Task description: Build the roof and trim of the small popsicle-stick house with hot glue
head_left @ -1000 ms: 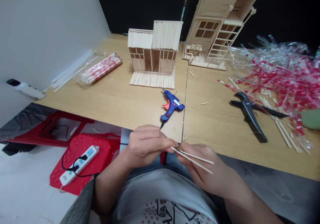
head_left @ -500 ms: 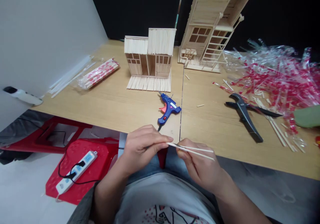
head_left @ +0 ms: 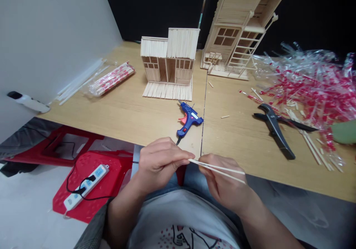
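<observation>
A pair of thin wooden chopsticks (head_left: 219,169) lies across both my hands above the table's front edge, its two sticks spread slightly apart at the right end. My left hand (head_left: 162,163) is closed and pinches the left end, where the sticks meet. Curled at the middle of the pair, my right hand (head_left: 226,178) grips it, with the free ends running over the hand; the exact finger contact is partly hidden. Just beyond my hands a blue hot glue gun (head_left: 189,121) with an orange trigger lies on the table (head_left: 150,121).
A small stick-built house (head_left: 168,63) stands at the back, beside a taller stick-built house (head_left: 230,37) with a ladder. On the right lie black-handled cutters (head_left: 274,130) and heaped wrappers (head_left: 311,78). Packaged chopsticks (head_left: 112,79) lie left. A power strip (head_left: 86,186) rests on a red stool (head_left: 97,208).
The view has shifted slightly, so table objects appear a little farther right. The chopsticks' free ends now reach farther right over my right hand. Both hands keep their grip.
</observation>
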### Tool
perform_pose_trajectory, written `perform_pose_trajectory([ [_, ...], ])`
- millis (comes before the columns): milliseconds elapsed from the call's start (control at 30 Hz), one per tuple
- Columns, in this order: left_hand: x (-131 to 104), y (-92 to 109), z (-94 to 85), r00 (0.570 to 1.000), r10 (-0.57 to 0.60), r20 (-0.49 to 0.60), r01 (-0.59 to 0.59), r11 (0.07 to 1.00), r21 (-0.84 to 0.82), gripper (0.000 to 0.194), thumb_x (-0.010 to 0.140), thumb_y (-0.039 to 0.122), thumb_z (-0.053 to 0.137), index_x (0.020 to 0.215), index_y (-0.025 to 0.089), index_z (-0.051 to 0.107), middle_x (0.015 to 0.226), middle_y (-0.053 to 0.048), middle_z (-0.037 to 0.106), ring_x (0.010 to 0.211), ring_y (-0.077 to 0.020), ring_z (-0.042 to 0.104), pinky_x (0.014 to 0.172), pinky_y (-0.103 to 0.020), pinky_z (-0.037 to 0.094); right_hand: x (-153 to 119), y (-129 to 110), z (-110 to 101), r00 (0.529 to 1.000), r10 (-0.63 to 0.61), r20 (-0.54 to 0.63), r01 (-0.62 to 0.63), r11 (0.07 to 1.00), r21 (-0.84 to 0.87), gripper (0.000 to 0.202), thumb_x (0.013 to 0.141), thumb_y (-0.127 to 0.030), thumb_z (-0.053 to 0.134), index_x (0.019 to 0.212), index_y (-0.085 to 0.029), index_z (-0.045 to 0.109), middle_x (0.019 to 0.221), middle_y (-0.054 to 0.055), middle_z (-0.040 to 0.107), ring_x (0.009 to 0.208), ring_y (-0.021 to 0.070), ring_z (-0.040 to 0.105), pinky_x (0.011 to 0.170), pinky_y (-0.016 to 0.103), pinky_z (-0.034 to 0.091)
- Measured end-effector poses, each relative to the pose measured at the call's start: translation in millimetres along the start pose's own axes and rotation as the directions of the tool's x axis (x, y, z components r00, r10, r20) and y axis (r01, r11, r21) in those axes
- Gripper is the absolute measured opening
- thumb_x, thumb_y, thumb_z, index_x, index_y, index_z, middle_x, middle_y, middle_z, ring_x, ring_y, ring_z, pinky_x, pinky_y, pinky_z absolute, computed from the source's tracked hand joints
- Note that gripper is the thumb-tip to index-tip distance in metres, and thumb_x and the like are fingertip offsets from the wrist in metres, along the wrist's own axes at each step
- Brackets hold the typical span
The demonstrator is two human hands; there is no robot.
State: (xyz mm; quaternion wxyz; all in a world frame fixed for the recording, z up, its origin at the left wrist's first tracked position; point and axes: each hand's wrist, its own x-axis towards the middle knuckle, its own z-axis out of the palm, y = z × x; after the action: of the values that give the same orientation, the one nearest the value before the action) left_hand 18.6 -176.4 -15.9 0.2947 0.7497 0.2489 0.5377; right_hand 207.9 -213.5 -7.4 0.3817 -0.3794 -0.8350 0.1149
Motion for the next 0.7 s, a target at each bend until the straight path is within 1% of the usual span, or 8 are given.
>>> perform_pose_trajectory([
  [100, 0.4, 0.4, 0.1, 1.000, -0.001, -0.012, 0.001, 1.000, 0.012, 0.022, 0.081, 0.008, 0.071, 0.099, 0.019, 0.075, 0.076, -0.004, 0.074, 0.064, -0.0119, 0.062, 0.061, -0.027, 0.048, 1.5, -0.3, 1.2, 1.000, -0.008, -0.023, 0.007, 1.000, -0.028, 0.020, 0.098, -0.012, 0.038, 0.086, -0.018, 0.054, 0.064, 0.000, 0.060, 0.054, 0.0117, 0.053, 0.055, 0.024, 0.041],
  [267, 0.4, 0.4, 0.1, 1.000, 0.011, -0.019, -0.010, 1.000, 0.024, 0.022, 0.080, 0.006, 0.072, 0.099, 0.017, 0.074, 0.076, -0.004, 0.074, 0.063, -0.0120, 0.061, 0.061, -0.027, 0.048, 2.4, 0.0, 2.1, 0.999, -0.021, -0.038, 0.019, 0.998, -0.065, 0.021, 0.098, -0.012, 0.037, 0.086, -0.018, 0.054, 0.066, 0.001, 0.061, 0.054, 0.0121, 0.053, 0.054, 0.024, 0.041],
  [533, -0.7, 1.5, 0.6, 1.000, 0.007, -0.028, -0.006, 0.998, 0.065, 0.016, 0.083, 0.012, 0.069, 0.098, 0.018, 0.075, 0.071, -0.002, 0.071, 0.061, -0.0112, 0.060, 0.061, -0.026, 0.048, 1.1, -1.3, 5.5, 0.999, -0.017, -0.044, 0.014, 0.997, -0.072, 0.021, 0.098, -0.011, 0.037, 0.085, -0.019, 0.052, 0.064, 0.000, 0.058, 0.055, 0.0128, 0.050, 0.057, 0.025, 0.040],
  [600, -0.5, 1.8, -0.1, 1.000, 0.004, -0.029, -0.003, 0.998, 0.056, 0.017, 0.083, 0.011, 0.070, 0.097, 0.017, 0.075, 0.071, -0.003, 0.071, 0.061, -0.0114, 0.060, 0.061, -0.026, 0.048, 1.1, -2.1, 4.3, 1.000, 0.007, -0.030, -0.008, 1.000, -0.022, 0.022, 0.099, -0.012, 0.036, 0.084, -0.019, 0.051, 0.064, 0.000, 0.055, 0.055, 0.0122, 0.049, 0.056, 0.024, 0.039],
  [633, -0.3, 2.0, -0.6, 1.000, -0.001, -0.021, 0.002, 0.999, 0.043, 0.017, 0.082, 0.010, 0.070, 0.097, 0.017, 0.075, 0.071, -0.003, 0.072, 0.061, -0.0115, 0.060, 0.061, -0.026, 0.048, 1.1, -2.5, 3.0, 1.000, 0.031, -0.004, -0.031, 0.999, 0.030, 0.022, 0.100, -0.014, 0.036, 0.083, -0.019, 0.050, 0.064, -0.001, 0.053, 0.055, 0.0116, 0.048, 0.056, 0.023, 0.038],
  [700, 0.2, 2.1, -2.0, 1.000, -0.014, 0.007, 0.014, 1.000, -0.009, 0.016, 0.083, 0.010, 0.070, 0.097, 0.017, 0.075, 0.073, -0.004, 0.072, 0.062, -0.0117, 0.062, 0.061, -0.026, 0.048, 1.1, -3.1, -0.7, 0.994, 0.069, 0.086, -0.084, 0.979, 0.183, 0.025, 0.102, -0.019, 0.034, 0.082, -0.019, 0.049, 0.065, -0.002, 0.049, 0.054, 0.0100, 0.046, 0.054, 0.022, 0.037],
])
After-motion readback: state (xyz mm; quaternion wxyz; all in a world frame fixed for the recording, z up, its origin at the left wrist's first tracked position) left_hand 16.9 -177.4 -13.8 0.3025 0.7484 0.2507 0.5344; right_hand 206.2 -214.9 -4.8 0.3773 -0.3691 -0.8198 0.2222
